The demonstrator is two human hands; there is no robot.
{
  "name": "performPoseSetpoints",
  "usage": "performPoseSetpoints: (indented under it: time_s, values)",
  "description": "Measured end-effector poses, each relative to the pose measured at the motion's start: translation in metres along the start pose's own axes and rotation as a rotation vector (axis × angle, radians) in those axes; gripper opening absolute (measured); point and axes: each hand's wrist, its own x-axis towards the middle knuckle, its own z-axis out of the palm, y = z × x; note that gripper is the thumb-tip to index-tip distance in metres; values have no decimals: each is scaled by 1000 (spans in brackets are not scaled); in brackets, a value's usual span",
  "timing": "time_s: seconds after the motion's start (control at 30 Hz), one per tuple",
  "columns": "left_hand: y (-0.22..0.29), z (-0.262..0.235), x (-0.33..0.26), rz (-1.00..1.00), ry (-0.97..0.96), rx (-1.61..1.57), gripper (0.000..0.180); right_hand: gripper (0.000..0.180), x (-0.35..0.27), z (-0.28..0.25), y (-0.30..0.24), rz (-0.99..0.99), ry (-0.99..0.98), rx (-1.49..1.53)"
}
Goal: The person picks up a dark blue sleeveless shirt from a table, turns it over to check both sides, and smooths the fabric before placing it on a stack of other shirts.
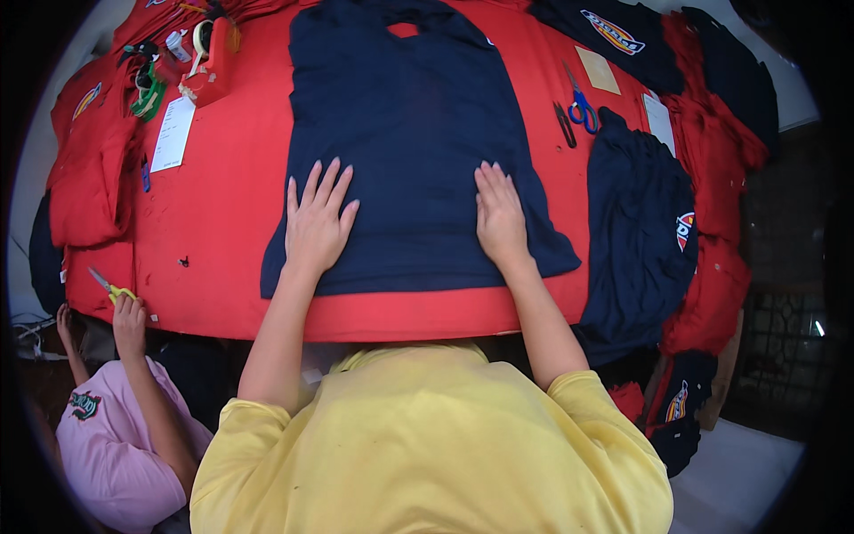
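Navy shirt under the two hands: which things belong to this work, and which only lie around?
In use:
- navy shirt
- left hand
- right hand
- red table cover

Lying about:
- blue scissors
- tape dispenser
- white paper
- folded navy pile
- red garments

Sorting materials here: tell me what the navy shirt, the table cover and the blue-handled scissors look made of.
Navy shirt: soft matte knit, probably cotton; lies limp with soft creases.
Table cover: red matte cloth, likely similar fabric.
Scissors: dark metal blades, glossy blue handles, seemingly plastic.
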Motion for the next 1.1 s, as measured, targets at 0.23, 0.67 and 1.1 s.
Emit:
performPoseSetpoints:
  time_s: [0.23,0.67,1.1]
  values:
    - [28,-32,-102,-63,-125,-125,56,44,-81,-40,-67,110,-175,111]
    - [13,45,146,20,108,-31,44,43,155,66,-1,-95,20,-4]
    - [-43,70,241,40,211,-143,41,33,254,96,50,-81,-57,178]
